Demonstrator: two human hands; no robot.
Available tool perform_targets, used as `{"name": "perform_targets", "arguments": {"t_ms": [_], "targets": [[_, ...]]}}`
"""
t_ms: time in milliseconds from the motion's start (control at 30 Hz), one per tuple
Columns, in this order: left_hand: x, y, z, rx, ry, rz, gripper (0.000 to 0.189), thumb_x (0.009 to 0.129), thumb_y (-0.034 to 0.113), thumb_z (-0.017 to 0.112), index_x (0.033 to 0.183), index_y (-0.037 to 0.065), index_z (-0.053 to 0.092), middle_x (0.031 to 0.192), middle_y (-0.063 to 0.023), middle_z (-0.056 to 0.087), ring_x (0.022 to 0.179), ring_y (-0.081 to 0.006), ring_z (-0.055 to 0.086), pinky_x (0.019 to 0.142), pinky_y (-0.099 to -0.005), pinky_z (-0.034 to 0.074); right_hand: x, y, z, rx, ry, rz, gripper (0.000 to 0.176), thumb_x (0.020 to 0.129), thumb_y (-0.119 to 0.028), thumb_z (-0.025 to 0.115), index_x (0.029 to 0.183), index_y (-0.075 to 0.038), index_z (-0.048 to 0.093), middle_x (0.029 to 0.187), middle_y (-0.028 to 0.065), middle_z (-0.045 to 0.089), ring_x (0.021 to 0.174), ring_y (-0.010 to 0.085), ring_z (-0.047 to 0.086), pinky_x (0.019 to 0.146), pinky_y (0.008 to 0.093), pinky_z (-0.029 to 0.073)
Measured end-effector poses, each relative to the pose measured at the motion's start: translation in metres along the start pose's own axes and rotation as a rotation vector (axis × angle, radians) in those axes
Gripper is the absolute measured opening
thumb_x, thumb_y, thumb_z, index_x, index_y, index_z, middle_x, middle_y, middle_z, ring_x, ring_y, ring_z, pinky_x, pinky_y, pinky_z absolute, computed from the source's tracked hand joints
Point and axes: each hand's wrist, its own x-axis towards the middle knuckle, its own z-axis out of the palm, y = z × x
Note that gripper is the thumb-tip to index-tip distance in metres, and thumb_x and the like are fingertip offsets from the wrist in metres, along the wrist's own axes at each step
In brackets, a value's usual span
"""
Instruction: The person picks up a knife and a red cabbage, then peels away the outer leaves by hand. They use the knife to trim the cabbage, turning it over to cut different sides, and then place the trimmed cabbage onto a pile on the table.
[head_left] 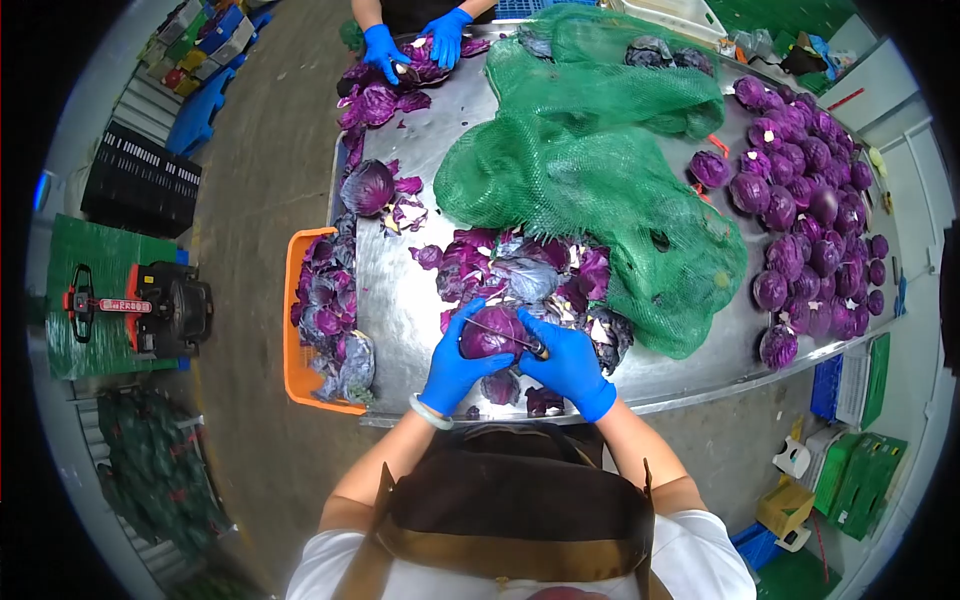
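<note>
A purple cabbage (488, 333) is at the front edge of the metal table (400, 285), between my two blue-gloved hands. My left hand (457, 350) is wrapped round its left side. In my right hand (562, 358) is a knife (541, 350), its thin blade lying across the cabbage. Loose cabbage leaves (525, 275) are heaped just beyond my hands. Small leaf pieces (500, 387) lie nearer to me. A green mesh bag (600, 180) spreads over the middle of the table.
Many cabbages (790, 195) are piled at the right. An orange crate (297, 375) of leaves stands against the table's left side. Across the table, a co-worker's gloved hands (415, 50) handle another cabbage. A whole cabbage (368, 188) sits at the left edge.
</note>
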Motion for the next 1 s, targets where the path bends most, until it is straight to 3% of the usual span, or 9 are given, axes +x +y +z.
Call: {"name": "perform_targets", "arguments": {"t_ms": [133,200,267,400,500,600,733,900,1000], "targets": [[-0.001,-0.003,-0.011,0.191,-0.018,0.101,0.095,0.066,0.017,0.090,0.146,0.007,0.039,0.140,-0.0123,0.050,0.129,-0.0245,0.050,0.110,-0.0382,0.041,0.007,0.023,-0.007,0.036,0.203,0.138,0.030,0.076,-0.015,0.069,0.105,-0.006,0.072,0.071,0.0162,0.067,0.059,0.0246,0.066,0.058,0.0356,0.053],[-0.006,-0.002,-0.014,0.161,-0.071,0.162,0.105,0.063,0.017,0.090,0.149,0.007,0.032,0.142,-0.0115,0.046,0.132,-0.0258,0.046,0.113,-0.0398,0.036,0.024,0.066,-0.019,0.334,0.323,0.542,0.040,0.081,-0.014,0.070,0.119,-0.004,0.066,0.075,0.0113,0.070,0.058,0.0182,0.064,0.056,0.0318,0.051],[-0.005,0.012,-0.011,0.089,-0.105,0.263,0.111,0.061,0.017,0.091,0.152,0.007,0.028,0.144,-0.0120,0.044,0.134,-0.0258,0.044,0.114,-0.0402,0.035,0.023,0.046,-0.017,0.235,0.488,0.189,0.040,0.084,-0.016,0.071,0.120,-0.003,0.061,0.081,0.0082,0.070,0.059,0.0147,0.062,0.053,0.0290,0.050],[-0.005,0.012,-0.006,0.243,-0.119,0.453,0.117,0.060,0.016,0.090,0.154,0.006,0.022,0.147,-0.0139,0.040,0.137,-0.0286,0.040,0.115,-0.0408,0.032,-0.001,0.011,-0.022,1.016,-0.178,0.513,0.043,0.087,-0.018,0.071,0.123,-0.003,0.053,0.091,0.0046,0.067,0.059,0.0122,0.060,0.051,0.0248,0.048],[0.002,0.015,0.006,0.528,-0.174,0.637,0.117,0.062,0.016,0.090,0.154,0.005,0.020,0.149,-0.0152,0.037,0.139,-0.0306,0.037,0.116,-0.0414,0.029,-0.018,0.024,0.007,1.439,-0.213,0.609,0.050,0.085,-0.013,0.072,0.130,-0.005,0.052,0.090,0.0038,0.063,0.059,0.0120,0.058,0.052,0.0257,0.049],[0.004,0.036,0.027,0.218,-0.104,0.416,0.117,0.062,0.015,0.090,0.155,0.006,0.018,0.151,-0.0152,0.034,0.141,-0.0317,0.033,0.117,-0.0427,0.026,-0.010,-0.008,-0.012,1.296,0.021,0.438,0.079,0.073,0.000,0.078,0.144,-0.003,0.042,0.083,-0.0013,0.059,0.063,0.0055,0.054,0.058,0.0229,0.049],[0.001,0.040,0.015,-0.667,-0.232,-0.310,0.079,0.093,0.027,0.063,0.155,0.007,0.019,0.154,-0.0133,0.032,0.138,-0.0297,0.041,0.115,-0.0443,0.033,-0.005,0.010,-0.018,0.963,-0.080,0.314,0.088,0.067,-0.004,0.085,0.145,-0.005,0.045,0.101,0.0015,0.066,0.065,0.0027,0.050,0.060,0.0205,0.047],[0.002,-0.008,0.000,-0.786,-0.162,-0.420,0.062,0.097,0.024,0.055,0.152,0.013,0.028,0.150,-0.0131,0.038,0.132,-0.0292,0.047,0.108,-0.0435,0.044,-0.001,0.012,-0.021,0.811,-0.163,0.377,0.072,0.073,-0.013,0.085,0.138,-0.006,0.053,0.098,0.0026,0.070,0.068,0.0033,0.057,0.055,0.0199,0.046],[0.003,-0.004,0.004,-0.710,-0.018,-0.115,0.073,0.090,0.009,0.060,0.153,0.010,0.025,0.147,-0.0119,0.039,0.131,-0.0294,0.047,0.112,-0.0427,0.039,-0.001,0.013,-0.001,0.865,0.028,0.531,0.062,0.079,-0.016,0.081,0.134,-0.005,0.055,0.098,0.0026,0.070,0.070,0.0040,0.060,0.053,0.0200,0.047]]}}
